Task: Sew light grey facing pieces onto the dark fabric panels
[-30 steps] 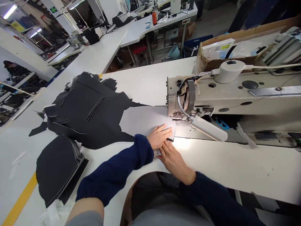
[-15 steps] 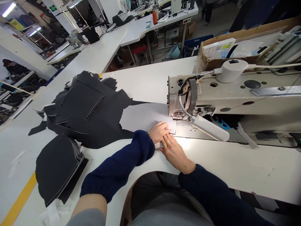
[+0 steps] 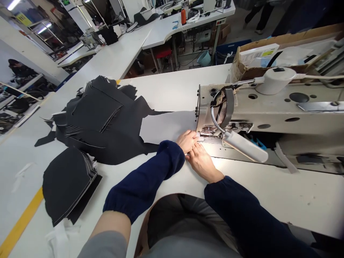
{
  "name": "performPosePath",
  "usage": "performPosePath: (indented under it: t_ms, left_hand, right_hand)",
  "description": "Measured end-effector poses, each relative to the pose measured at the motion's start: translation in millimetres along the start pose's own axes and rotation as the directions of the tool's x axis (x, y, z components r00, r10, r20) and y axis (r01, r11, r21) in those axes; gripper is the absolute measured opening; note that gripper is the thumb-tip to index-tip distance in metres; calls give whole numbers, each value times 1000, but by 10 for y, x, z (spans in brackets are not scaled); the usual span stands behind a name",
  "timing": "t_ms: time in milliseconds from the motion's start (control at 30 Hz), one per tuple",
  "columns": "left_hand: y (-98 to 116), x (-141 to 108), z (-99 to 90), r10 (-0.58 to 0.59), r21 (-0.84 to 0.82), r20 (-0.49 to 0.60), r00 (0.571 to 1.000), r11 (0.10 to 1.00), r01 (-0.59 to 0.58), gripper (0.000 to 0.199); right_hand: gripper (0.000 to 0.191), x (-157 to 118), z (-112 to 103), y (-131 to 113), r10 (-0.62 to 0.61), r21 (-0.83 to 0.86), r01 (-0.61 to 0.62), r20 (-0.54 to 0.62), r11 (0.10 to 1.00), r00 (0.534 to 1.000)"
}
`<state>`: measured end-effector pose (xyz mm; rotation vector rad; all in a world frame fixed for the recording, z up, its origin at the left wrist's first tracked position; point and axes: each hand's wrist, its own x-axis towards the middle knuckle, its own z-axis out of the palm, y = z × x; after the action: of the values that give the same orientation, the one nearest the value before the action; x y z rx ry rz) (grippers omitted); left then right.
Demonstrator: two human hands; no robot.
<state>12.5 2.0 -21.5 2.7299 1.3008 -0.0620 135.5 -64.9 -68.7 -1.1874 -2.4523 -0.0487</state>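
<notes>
A pale grey sheet (image 3: 166,126) lies on the white sewing table (image 3: 271,190), its far corner at the presser foot (image 3: 206,132) of a beige industrial sewing machine (image 3: 258,107). My left hand (image 3: 187,141) grips the sheet's near corner, right by the foot. Just below it, my right hand (image 3: 201,163) has its fingertips bunched against the same corner. Black cut sheets in a large layered pile (image 3: 102,118) touch the pale sheet's left side. A smaller black stack (image 3: 67,182) sits nearer me, left of my left arm.
A gooseneck lamp (image 3: 244,146) hangs over the machine bed, right of my hands. Behind the machine stands a cardboard box (image 3: 258,61) holding papers. A yellow floor line (image 3: 21,225) runs at lower left. Further sewing tables (image 3: 182,25) and a standing person's legs (image 3: 258,14) appear beyond.
Both hands have moved up and right toward the presser foot, carrying the pale sheet's corner with them. The whole view has also shifted slightly as my head moved.
</notes>
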Motion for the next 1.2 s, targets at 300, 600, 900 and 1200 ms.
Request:
performPosePath:
  t_ms: [300, 600, 900, 1200]
  left_hand:
    - [-158, 183, -19, 10, 46, -22, 1000, 999, -9, 26]
    - [-151, 130, -19, 4, 39, -14, 1000, 999, -3, 26]
    - [-55, -153, -170, -166, 96, -29, 986, 981, 168, 43]
    - [-67, -218, -214, -345, 7, -18, 938, 939, 345, 38]
  right_hand:
    - [41, -18, -23, 24, 28, 6, -27, -51, 1000, 998]
    - [33, -588, -343, 19, 157, 127, -150, -45, 980, 987]
    - [29, -541, -252, 113, 125, 178, -98, -145, 979, 982]
    - [31, -495, -161, 197, 65, 127, -41, -191, 991, 980]
